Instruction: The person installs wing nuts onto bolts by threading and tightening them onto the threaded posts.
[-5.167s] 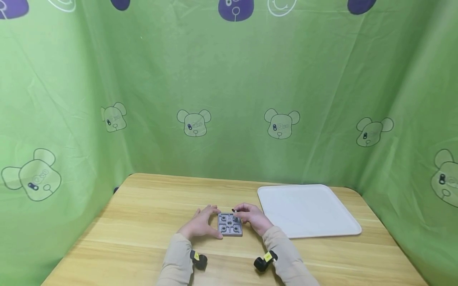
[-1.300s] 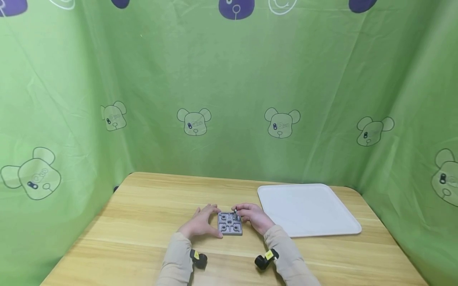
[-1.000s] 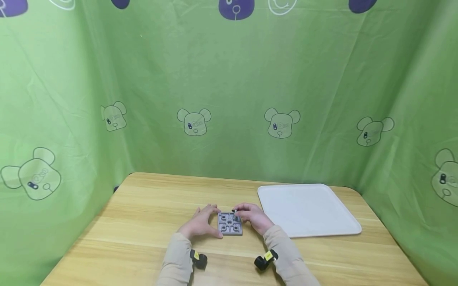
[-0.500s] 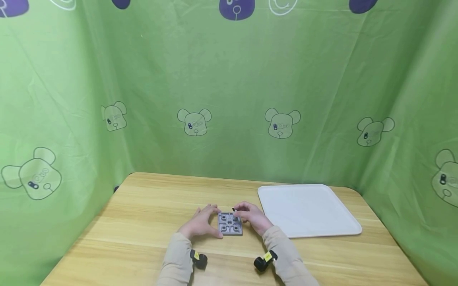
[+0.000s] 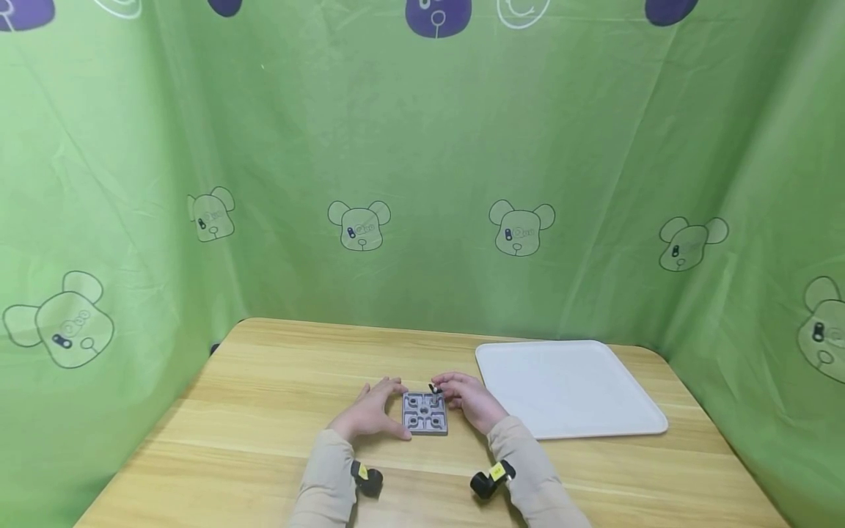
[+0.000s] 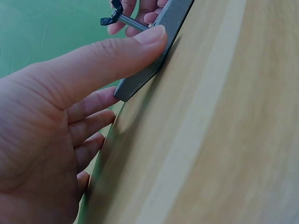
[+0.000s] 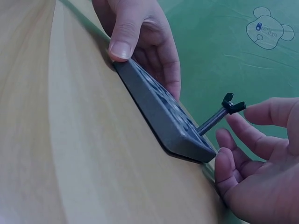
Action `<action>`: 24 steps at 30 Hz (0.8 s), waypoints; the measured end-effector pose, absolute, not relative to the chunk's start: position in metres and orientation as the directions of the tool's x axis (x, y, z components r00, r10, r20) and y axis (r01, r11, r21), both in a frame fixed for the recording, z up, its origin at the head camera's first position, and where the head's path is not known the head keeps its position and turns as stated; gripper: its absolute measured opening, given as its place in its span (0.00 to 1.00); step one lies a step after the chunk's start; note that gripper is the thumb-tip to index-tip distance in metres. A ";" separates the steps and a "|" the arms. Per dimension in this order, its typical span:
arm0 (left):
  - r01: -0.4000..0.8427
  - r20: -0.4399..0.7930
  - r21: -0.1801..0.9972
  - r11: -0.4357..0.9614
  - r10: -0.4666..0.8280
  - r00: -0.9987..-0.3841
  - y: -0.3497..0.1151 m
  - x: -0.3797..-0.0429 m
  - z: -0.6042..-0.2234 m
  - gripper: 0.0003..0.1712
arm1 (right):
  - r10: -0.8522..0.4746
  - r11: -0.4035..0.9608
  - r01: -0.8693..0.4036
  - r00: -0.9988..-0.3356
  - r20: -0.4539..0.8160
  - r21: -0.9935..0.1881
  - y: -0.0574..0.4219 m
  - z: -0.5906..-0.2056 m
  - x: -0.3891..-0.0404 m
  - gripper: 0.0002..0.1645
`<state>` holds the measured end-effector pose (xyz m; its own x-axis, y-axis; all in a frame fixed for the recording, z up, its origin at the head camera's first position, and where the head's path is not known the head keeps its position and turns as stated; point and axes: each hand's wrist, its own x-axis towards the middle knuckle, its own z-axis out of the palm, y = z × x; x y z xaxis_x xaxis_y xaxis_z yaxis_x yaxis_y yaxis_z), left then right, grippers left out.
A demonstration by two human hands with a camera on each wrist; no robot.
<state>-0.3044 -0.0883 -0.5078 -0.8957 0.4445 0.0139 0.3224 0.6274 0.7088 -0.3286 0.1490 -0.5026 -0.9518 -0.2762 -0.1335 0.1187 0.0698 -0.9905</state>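
A grey square plate (image 5: 425,422) with round holes and recesses lies on the table, gripped at its left side by my left hand (image 5: 371,414). The left thumb (image 6: 110,58) presses one edge, and the fingers reach toward the far one. A wing screw (image 7: 212,122) with a black winged head stands in the plate's far right corner, its threaded shank largely above the plate. Beside it is my right hand (image 5: 474,403), with bent, parted fingers. In the right wrist view the thumb and a fingertip are at the black wings without closing on them; whether they touch is unclear.
A white tray (image 5: 568,389) lies on the wooden table (image 5: 264,411) to the right, close to my right forearm. Black wrist cameras are strapped over both sleeves. Green curtain (image 5: 422,147) with bear prints surrounds the back and sides.
Through the earlier frames the right fingers pinch and loosen around the screw's head; half a second ago they covered it more, now they are parted. The left hand and plate stay put.
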 end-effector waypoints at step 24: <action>0.324 0.016 0.711 0.624 0.446 -0.895 -0.089 -0.305 -0.509 0.51 | -0.319 0.127 0.081 -0.940 -0.118 -0.989 0.148 -0.507 -0.329 0.17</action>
<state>-0.3052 -0.0887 -0.5087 -0.8949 0.4461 0.0161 0.3239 0.6242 0.7109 -0.3290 0.1481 -0.5068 -0.9404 -0.3190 -0.1182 0.0811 0.1272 -0.9886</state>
